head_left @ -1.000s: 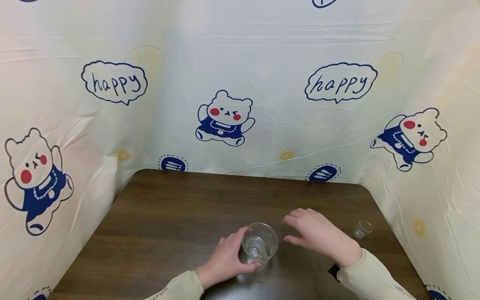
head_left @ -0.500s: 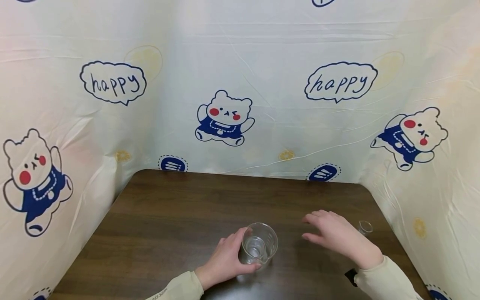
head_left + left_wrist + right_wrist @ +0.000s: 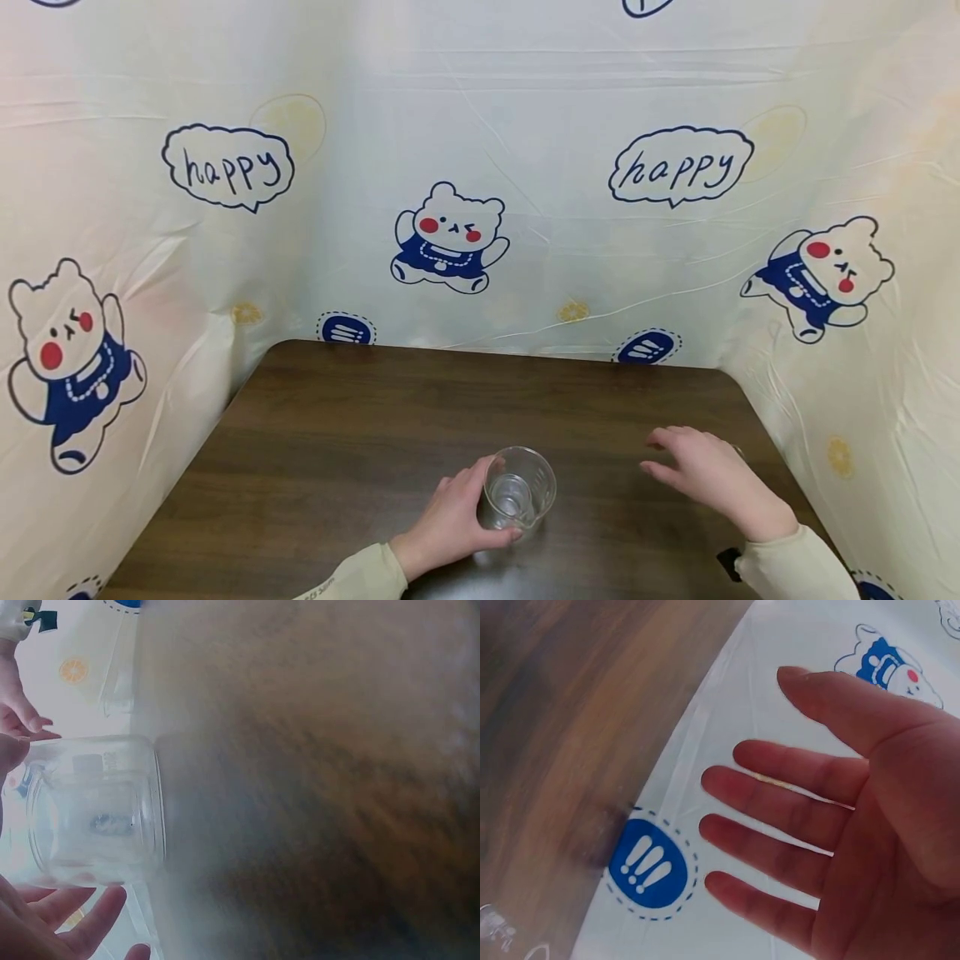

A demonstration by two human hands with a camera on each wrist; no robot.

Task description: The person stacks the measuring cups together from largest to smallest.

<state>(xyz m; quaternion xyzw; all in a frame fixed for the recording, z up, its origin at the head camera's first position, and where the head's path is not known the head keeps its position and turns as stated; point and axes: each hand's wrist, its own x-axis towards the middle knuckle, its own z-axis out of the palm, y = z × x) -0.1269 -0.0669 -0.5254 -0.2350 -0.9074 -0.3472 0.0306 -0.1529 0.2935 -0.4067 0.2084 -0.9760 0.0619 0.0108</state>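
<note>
My left hand (image 3: pixel 447 518) grips a clear glass beaker (image 3: pixel 543 482) from its left side, thumb in front and fingers behind. A smaller glass vessel (image 3: pixel 512 495) sits inside that beaker. In the left wrist view the beaker (image 3: pixel 90 761) appears sideways, its base against the tabletop. Well to the right, my right hand (image 3: pixel 708 477) hovers over the table with nothing in it, and its fingers (image 3: pixel 772 791) spread loosely in the right wrist view. A small glass beaker (image 3: pixel 496 928) shows partly at that view's lower left corner; in the head view the hand hides most of it.
The dark wooden table (image 3: pixel 360 425) has rounded far corners. A pale printed curtain (image 3: pixel 555 150) closes off the back and both sides, close to the table edges. A black tag (image 3: pixel 728 564) hangs by the right sleeve (image 3: pixel 798 567).
My right hand has moved right, away from the large beaker, and now covers most of the small beaker in the head view. The left hand and its beaker have stayed in place.
</note>
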